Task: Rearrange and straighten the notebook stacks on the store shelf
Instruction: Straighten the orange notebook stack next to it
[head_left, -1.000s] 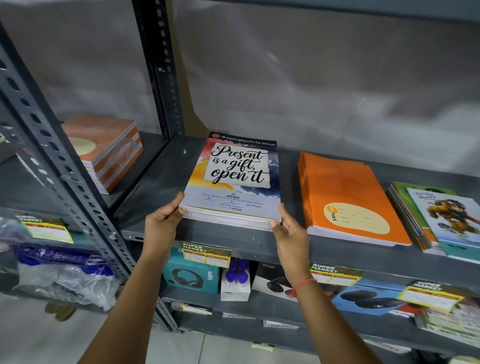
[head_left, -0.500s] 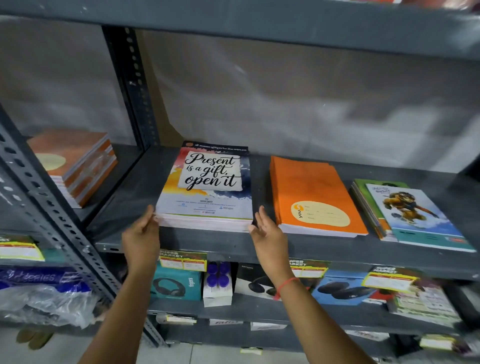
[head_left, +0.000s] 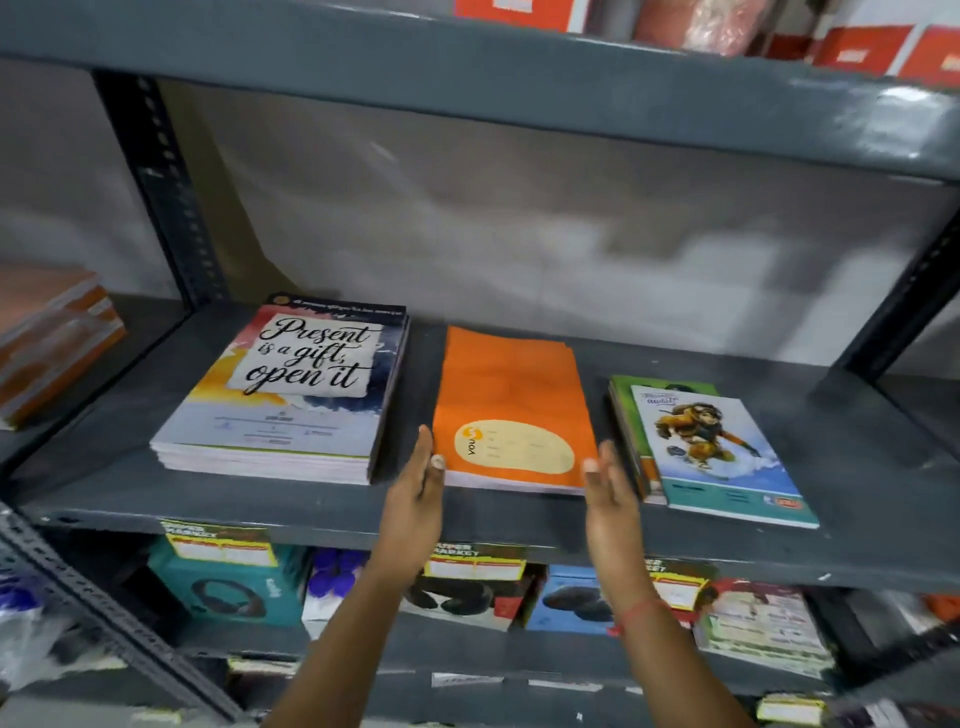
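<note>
Three notebook stacks lie on the grey shelf (head_left: 130, 483). At the left sits the "Present is a gift, open it" stack (head_left: 285, 395). The orange stack (head_left: 511, 405) lies in the middle, its upper books slightly fanned at the far end. At the right is a stack topped by a cartoon lion cover (head_left: 711, 452), over a green book shifted left. My left hand (head_left: 415, 499) has flat fingers at the orange stack's front left corner. My right hand (head_left: 608, 499) is flat at its front right corner. Neither hand holds anything.
Another orange-and-white notebook stack (head_left: 47, 338) sits in the bay to the left, past the perforated upright (head_left: 161, 192). The shelf below holds boxed headphones (head_left: 228, 587) and price tags (head_left: 218, 543). Red boxes (head_left: 862, 47) stand on the top shelf.
Both hands left the "Present is a gift" stack and moved right to flank the orange stack. The view shifted right and up.
</note>
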